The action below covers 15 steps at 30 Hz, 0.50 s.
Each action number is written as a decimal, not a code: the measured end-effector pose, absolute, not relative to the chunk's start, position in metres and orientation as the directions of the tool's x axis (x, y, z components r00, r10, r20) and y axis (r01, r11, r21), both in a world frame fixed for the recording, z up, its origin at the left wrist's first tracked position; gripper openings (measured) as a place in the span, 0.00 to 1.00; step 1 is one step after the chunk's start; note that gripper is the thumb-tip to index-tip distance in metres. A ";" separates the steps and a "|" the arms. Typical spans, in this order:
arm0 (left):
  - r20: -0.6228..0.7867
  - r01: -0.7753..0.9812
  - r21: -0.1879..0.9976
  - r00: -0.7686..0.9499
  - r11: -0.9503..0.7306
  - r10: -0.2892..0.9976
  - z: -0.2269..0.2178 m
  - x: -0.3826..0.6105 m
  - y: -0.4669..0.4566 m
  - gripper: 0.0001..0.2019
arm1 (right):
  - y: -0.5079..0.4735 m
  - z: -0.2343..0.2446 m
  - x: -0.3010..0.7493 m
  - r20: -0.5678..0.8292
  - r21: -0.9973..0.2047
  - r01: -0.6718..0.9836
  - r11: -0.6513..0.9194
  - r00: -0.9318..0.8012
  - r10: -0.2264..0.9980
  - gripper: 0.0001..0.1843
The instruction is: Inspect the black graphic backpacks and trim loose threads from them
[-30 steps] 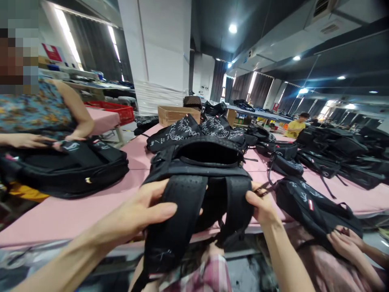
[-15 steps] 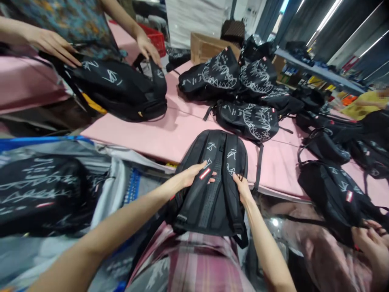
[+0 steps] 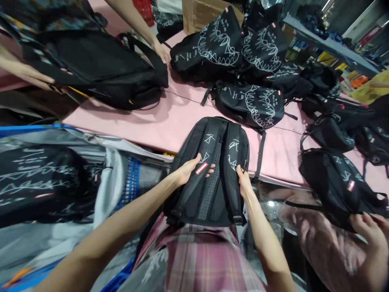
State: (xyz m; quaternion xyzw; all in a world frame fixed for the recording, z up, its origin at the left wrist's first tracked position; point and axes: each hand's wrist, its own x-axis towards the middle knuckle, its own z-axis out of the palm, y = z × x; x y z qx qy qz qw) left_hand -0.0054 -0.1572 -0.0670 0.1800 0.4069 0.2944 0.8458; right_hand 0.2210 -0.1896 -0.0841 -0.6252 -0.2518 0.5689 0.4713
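A black backpack (image 3: 212, 190) with white scribble print lies back side up, half on the pink table's (image 3: 152, 125) near edge and half over my lap. My left hand (image 3: 188, 170) is closed on its left shoulder strap, thumb on top beside a small red and white tag. At the right strap, my right hand (image 3: 243, 182) grips the strap, fingers curled round its edge. Both straps run upward toward the backpack's top.
Several more black printed backpacks (image 3: 249, 105) are piled on the table beyond. A person at the upper left handles a large black bag (image 3: 97, 69). Another person's hands (image 3: 364, 231) hold a backpack at the right. A sack of bags (image 3: 45, 182) sits at my left.
My view has dropped from the room down to the table. The backpack has gone from held up and open-side facing me to lying flat, back up, with my hands still on its straps.
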 end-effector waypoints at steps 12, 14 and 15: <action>-0.603 -0.441 0.457 0.484 0.772 0.633 -0.065 -0.009 -0.159 0.35 | -0.192 -0.086 0.226 -0.509 -0.857 -0.247 -0.453 0.260 0.821 0.25; -0.598 -0.441 0.448 0.499 0.778 0.627 -0.064 -0.010 -0.161 0.34 | -0.191 -0.089 0.227 -0.511 -0.852 -0.262 -0.453 0.229 0.829 0.25; -0.596 -0.439 0.447 0.503 0.779 0.626 -0.063 -0.011 -0.162 0.33 | -0.190 -0.091 0.228 -0.508 -0.853 -0.266 -0.450 0.217 0.834 0.25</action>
